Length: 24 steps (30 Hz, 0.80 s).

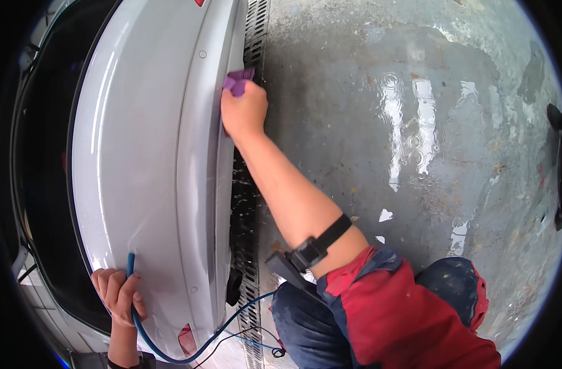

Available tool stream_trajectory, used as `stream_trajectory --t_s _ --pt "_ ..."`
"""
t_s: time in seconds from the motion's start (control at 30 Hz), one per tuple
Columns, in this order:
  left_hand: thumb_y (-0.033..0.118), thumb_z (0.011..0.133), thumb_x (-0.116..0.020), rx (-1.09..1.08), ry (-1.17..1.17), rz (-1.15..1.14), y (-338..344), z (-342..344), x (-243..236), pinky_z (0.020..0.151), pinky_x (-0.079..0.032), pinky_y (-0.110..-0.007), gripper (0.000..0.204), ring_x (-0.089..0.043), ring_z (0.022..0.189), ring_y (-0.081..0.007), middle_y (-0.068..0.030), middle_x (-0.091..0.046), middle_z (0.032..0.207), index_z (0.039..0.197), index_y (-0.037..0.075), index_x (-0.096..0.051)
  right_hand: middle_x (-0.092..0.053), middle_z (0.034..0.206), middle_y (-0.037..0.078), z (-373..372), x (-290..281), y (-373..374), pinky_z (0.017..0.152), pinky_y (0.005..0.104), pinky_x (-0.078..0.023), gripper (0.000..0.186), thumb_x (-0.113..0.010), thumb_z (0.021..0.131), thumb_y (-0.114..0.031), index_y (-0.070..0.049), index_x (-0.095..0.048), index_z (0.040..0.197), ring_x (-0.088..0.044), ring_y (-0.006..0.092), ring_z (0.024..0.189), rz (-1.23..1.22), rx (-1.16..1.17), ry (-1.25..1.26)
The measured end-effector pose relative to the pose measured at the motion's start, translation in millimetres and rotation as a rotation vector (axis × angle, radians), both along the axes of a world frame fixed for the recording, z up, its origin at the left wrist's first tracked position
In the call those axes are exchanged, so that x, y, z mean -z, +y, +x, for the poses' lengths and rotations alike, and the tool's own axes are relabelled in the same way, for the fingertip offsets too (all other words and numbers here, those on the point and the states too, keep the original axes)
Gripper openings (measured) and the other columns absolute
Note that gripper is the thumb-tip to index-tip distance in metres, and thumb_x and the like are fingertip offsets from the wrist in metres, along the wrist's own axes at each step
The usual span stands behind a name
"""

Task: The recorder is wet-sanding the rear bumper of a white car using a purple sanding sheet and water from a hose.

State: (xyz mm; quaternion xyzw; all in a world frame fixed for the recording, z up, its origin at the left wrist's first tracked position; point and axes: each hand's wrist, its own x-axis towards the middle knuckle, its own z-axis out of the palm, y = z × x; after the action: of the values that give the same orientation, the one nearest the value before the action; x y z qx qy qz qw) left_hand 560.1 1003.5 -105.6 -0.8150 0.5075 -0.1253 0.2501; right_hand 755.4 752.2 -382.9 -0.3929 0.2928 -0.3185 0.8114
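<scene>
My left hand (118, 295) is closed round a thin blue hose (131, 264) above the rear of a white car (139, 135), near the lower left. The hose's end points up along the glossy bodywork, with what looks like a faint spray of water. My right hand (244, 107) grips a bunched purple cloth (238, 82) against the bumper (211, 172) at its lower edge, higher in the picture. A black strap with a device circles my right forearm.
A slotted metal drain (254, 37) runs beside the bumper. The grey concrete floor (354, 123) is wet, with puddles. The hose and thinner cords loop past my bent knees (302, 326). A dark object (559, 166) stands at the far right rim.
</scene>
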Motion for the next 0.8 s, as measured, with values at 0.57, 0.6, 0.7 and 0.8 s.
stream_trajectory --t_s 0.57,0.6,0.7,0.8 --pt "0.026 0.109 -0.057 0.080 0.015 -0.209 -84 98 -6 0.081 -0.048 -0.038 0.028 -0.057 0.088 -0.0255 -0.0120 -0.058 0.092 0.101 0.003 -0.071 -0.073 0.076 0.006 -38 7 42 0.066 0.0348 -0.051 0.011 -0.073 0.091 -0.005 0.002 -0.073 0.083 -0.062 0.0118 0.067 0.535 -0.237 -0.078" --pt "0.029 0.110 -0.057 0.077 0.018 -0.248 -84 96 -5 0.079 -0.048 -0.038 0.031 -0.057 0.088 -0.0247 -0.0117 -0.057 0.091 0.100 0.004 -0.072 -0.071 0.078 0.001 -36 5 38 0.064 0.0309 -0.048 0.010 -0.071 0.094 -0.005 0.002 -0.076 0.090 -0.060 0.0090 0.070 0.471 -0.289 -0.060" --pt "0.029 0.110 -0.057 -0.016 -0.017 -0.287 -83 90 -7 0.079 -0.048 -0.038 0.030 -0.056 0.088 -0.0253 -0.0117 -0.058 0.091 0.100 0.005 -0.072 -0.068 0.073 0.000 -3 1 7 0.061 0.0326 -0.045 0.012 -0.070 0.093 -0.004 0.002 -0.074 0.083 -0.057 0.0090 0.066 0.267 -0.092 -0.141" --pt "0.028 0.109 -0.058 -0.036 -0.016 -0.267 -83 88 -8 0.079 -0.047 -0.038 0.029 -0.056 0.087 -0.0254 -0.0119 -0.058 0.091 0.101 0.004 -0.072 -0.068 0.071 0.001 5 2 -7 0.060 0.0345 -0.045 0.013 -0.071 0.091 -0.005 0.003 -0.073 0.082 -0.056 0.0092 0.064 0.263 -0.194 -0.121"
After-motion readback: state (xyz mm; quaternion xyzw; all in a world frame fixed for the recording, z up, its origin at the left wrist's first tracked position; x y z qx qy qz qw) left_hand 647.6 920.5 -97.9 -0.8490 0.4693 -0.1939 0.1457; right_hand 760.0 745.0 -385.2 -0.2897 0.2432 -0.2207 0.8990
